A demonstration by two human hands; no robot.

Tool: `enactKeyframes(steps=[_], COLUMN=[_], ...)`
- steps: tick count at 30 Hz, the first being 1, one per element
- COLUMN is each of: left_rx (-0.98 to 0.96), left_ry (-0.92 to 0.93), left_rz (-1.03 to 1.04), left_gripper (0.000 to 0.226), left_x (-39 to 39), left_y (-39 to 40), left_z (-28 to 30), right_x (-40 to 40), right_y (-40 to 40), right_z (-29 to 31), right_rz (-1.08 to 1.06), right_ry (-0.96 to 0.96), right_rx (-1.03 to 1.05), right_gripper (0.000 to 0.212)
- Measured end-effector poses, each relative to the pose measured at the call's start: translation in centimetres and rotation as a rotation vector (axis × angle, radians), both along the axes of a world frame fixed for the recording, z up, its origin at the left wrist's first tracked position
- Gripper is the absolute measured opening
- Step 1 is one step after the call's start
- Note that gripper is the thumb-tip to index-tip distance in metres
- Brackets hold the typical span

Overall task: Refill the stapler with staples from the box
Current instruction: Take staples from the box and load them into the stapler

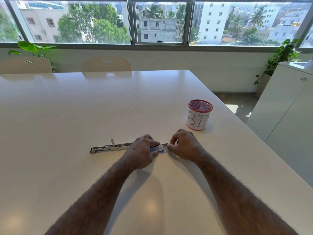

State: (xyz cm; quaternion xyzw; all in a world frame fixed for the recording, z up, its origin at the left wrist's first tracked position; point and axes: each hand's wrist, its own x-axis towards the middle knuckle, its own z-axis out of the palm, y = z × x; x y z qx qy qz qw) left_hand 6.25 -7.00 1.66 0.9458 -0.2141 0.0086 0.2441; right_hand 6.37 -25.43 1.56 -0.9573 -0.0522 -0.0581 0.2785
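A: Head view — where's the box?
B: Small blue box [158, 148] between both hands on the white table [84, 107]; left hand [142, 150] grips it, right hand [182, 145] pinches its end. The hands partly hide it.
A: Surroundings?
B: Opened stapler [108, 147] lies leftward; mesh cup marked BIN [199, 115] stands beyond.

Both bare forearms reach forward and converge near the stapler [110, 147]. The left hand [141, 152] lies at its right end, fingers curled, pinching the small box [158, 148]. The right hand [183, 145], just beyond, pinches the box's other end.
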Motion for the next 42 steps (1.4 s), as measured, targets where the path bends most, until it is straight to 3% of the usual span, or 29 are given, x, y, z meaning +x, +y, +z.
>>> enactKeyframes(steps=[11,23,28,33,42], left_rx=[-0.014,-0.015,-0.016,-0.016,-0.013], left_ry=[-0.018,0.004,-0.010,-0.017,-0.007], left_rz=[0.015,0.013,0.007,0.008,0.009], left_gripper=[0.042,0.044,0.043,0.043,0.042], left_x=[-0.2,-0.1,0.1,0.1,-0.1], left_y=[0.0,0.0,0.1,0.1,0.0], left_z=[0.0,-0.2,-0.4,-0.4,-0.2], right_x=[0.1,0.7,0.6,0.5,0.4], right_y=[2.3,0.7,0.0,-0.9,-1.2], right_z=[1.1,1.5,1.5,1.4,1.3], right_rz=[-0.164,-0.206,-0.168,-0.068,0.097], right_ry=[0.084,0.288,0.322,0.381,0.287], right_rx=[-0.180,-0.001,0.121,0.225,0.072], right_gripper=[0.030,0.032,0.011,0.010,0.018])
